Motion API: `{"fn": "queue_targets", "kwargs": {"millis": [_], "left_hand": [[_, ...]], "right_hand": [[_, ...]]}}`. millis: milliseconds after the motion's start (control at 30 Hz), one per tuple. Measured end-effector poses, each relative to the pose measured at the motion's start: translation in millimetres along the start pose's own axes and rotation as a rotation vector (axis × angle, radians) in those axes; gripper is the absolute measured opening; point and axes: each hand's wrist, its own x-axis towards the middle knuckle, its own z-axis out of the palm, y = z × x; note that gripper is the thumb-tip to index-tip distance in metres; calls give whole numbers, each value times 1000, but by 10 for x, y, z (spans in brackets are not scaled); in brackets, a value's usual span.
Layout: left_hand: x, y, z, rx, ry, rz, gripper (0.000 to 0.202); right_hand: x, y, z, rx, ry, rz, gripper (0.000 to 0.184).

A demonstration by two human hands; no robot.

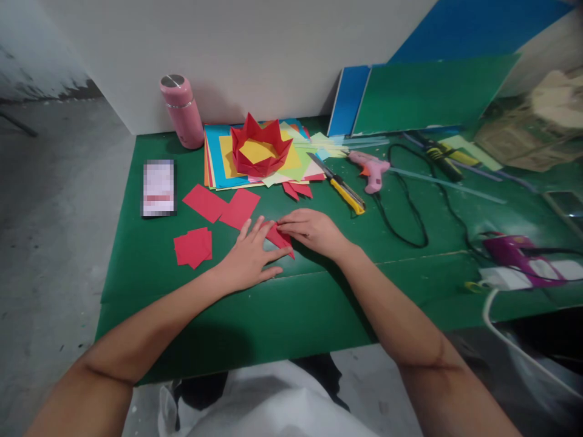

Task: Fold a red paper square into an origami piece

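Note:
A piece of red paper (277, 238), folded to a point at its lower right, lies on the green tabletop under both hands. My left hand (243, 258) rests flat on it with the fingers spread. My right hand (314, 232) has its fingers closed together on the paper's upper right edge; the fingertips partly cover that edge. Just beyond the left hand are two red paper rectangles (204, 203), touching at a corner. Several small red squares (194, 247) are piled left of that hand. Folded red pieces (298, 190) lie beyond the right hand.
A pointed red paper ring (262, 167) sits on stacked coloured paper (221, 176). A pink bottle (183, 115) and a phone (158, 188) are at left. Rightward lie a yellow utility knife (348, 194), blade out, a corded pink glue gun (371, 170) and a power strip (510, 278).

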Motion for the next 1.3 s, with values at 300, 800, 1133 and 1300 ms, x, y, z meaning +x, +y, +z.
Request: {"fn": "queue_targets", "kwargs": {"millis": [300,800,1133,1300], "left_hand": [[4,18,-6,9,19,3,44],[-24,47,42,45,76,-66,49],[-9,47,53,39,143,-154,62],[-3,-11,14,28,183,-157,56]], "right_hand": [[40,-61,10,-77,-11,34,29],[-1,-172,-115,29,103,125,29],[18,-223,-113,52,-128,135,79],[36,-281,-113,-9,-131,154,74]]}}
